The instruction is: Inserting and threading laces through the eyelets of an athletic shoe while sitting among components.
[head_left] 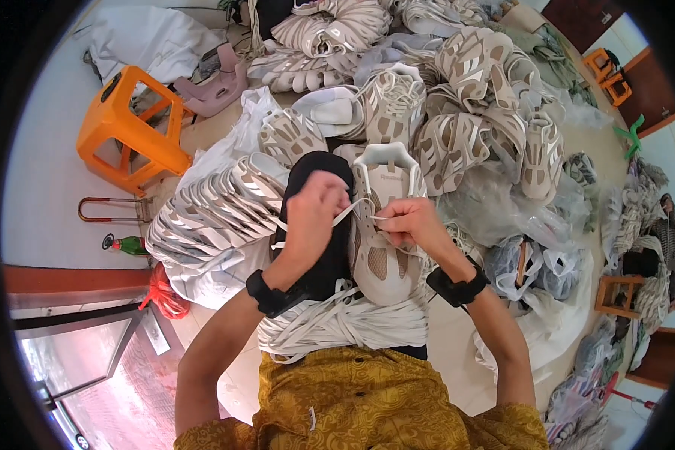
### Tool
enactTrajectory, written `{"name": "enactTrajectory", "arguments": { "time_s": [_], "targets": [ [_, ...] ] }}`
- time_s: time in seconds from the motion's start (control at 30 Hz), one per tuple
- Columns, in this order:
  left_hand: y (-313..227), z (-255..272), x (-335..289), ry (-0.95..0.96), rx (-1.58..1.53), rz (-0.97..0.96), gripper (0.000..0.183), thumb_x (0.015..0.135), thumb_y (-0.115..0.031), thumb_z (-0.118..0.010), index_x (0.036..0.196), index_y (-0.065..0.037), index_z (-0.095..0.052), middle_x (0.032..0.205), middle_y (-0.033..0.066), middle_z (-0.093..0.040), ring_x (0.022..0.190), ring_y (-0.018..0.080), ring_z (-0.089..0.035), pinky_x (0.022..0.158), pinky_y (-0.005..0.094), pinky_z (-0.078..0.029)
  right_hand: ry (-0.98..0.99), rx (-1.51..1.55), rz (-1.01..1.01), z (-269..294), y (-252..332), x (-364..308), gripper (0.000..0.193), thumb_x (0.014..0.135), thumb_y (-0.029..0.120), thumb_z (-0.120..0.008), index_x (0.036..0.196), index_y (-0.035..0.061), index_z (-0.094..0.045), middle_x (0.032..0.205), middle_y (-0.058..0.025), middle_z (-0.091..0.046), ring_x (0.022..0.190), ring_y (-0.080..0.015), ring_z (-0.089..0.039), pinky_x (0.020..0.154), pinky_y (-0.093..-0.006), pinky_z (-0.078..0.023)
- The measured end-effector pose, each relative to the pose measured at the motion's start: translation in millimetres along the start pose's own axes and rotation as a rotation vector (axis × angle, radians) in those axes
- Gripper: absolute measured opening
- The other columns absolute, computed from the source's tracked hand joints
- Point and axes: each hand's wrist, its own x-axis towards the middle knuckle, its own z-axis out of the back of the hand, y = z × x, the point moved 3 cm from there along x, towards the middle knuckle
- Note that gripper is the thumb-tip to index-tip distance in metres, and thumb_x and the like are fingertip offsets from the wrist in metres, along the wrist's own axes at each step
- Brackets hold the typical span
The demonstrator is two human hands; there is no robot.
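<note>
A beige and white sneaker [383,279] lies in front of me, its toe toward my body and its tongue standing up. My right hand [411,223] pinches a white shoelace [363,201] at the sneaker's right eyelet side. The lace runs across to my left hand [316,210], whose fingers are closed on it and slightly blurred. Beneath my left hand is a long black pad [319,169]. A thick bundle of white laces [345,328] rests across my lap. How far the sneaker is threaded is partly hidden by my fingers.
Rows of shoe uppers [217,206] are stacked at left, with more sneakers [469,142] heaped ahead. An orange stool [131,127], a green bottle [131,245] and a red bag [169,291] stand at left. Clear plastic bags [495,202] lie at right; a person [671,232] is farther right.
</note>
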Motion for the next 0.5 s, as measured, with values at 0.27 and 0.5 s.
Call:
{"name": "enactTrajectory", "arguments": {
  "time_s": [0.27,0.5],
  "targets": [
    [11,-9,-13,0.644,0.371,0.154,0.009,0.081,-0.007,-0.048,0.08,0.001,-0.051,0.059,0.0068,-0.056,0.037,0.0117,-0.048,0.035,0.0251,-0.039,-0.131,0.067,0.154,-10,-13,-14,0.009,0.072,0.007,-0.06,0.076,-0.0006,-0.063,0.053,0.0004,-0.051,0.047,-0.0039,-0.045,0.044,-0.0176,-0.035],
    [15,-20,-15,0.358,0.327,0.049,0.006,0.08,-0.005,-0.05,0.08,0.001,-0.05,0.055,0.0078,-0.054,0.044,0.0119,-0.053,0.04,0.025,-0.042,-0.151,0.01,0.098,-9,-10,-11,0.006,0.073,0.006,-0.061,0.073,-0.0004,-0.062,0.052,0.0005,-0.052,0.044,-0.0037,-0.045,0.04,-0.0176,-0.031]
  ]
}}
